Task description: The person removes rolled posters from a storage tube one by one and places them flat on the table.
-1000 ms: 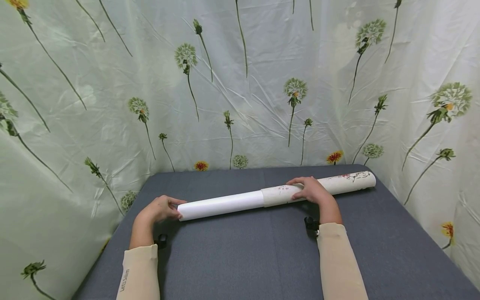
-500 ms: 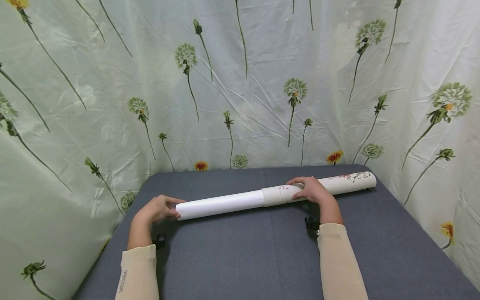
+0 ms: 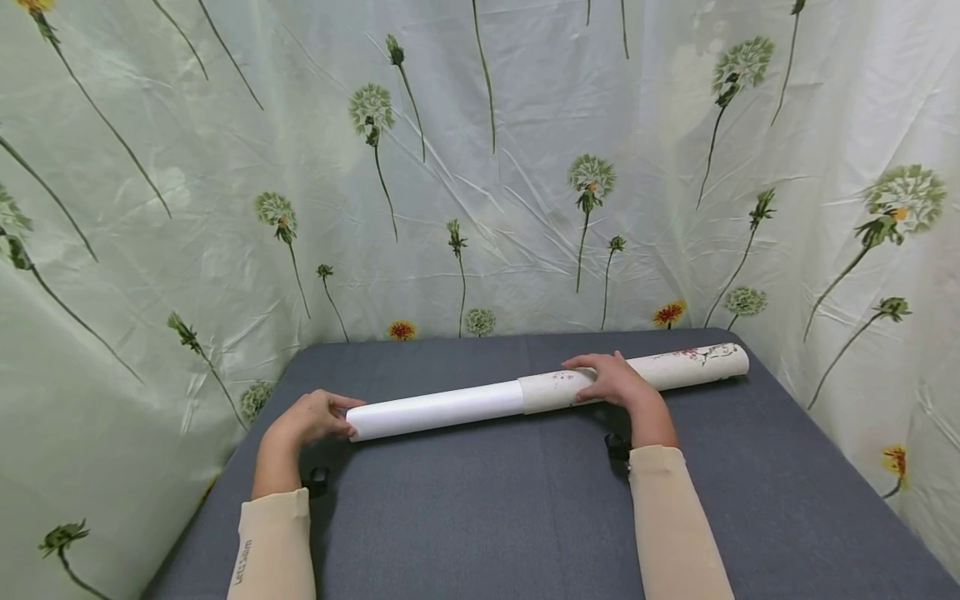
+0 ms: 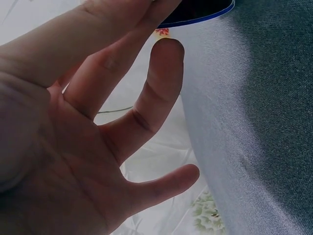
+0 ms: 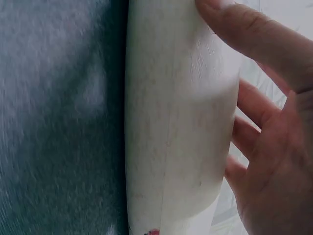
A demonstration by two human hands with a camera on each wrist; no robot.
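A long white tube [image 3: 435, 412] lies slantwise across the table, its right part inside a wider cream roll [image 3: 693, 367] printed with blossom branches. My left hand [image 3: 313, 417] pinches the white tube's left end between thumb and fingers. In the left wrist view that end shows a dark hollow opening [image 4: 203, 11] with a blue rim, while the other fingers spread free of it. Over the cream roll, near its left edge, my right hand [image 3: 618, 385] grips with thumb in front and fingers behind. The right wrist view shows the roll's pale surface [image 5: 176, 132] close up.
A dark grey cloth covers the table [image 3: 465, 517]. Behind and at both sides hangs a pale curtain [image 3: 510, 167] with dandelion prints. Black wrist cameras sit below both hands.
The white tube's left end has slid slightly left with my left hand, showing a little more white. My right hand and the cream roll have also shifted slightly left.
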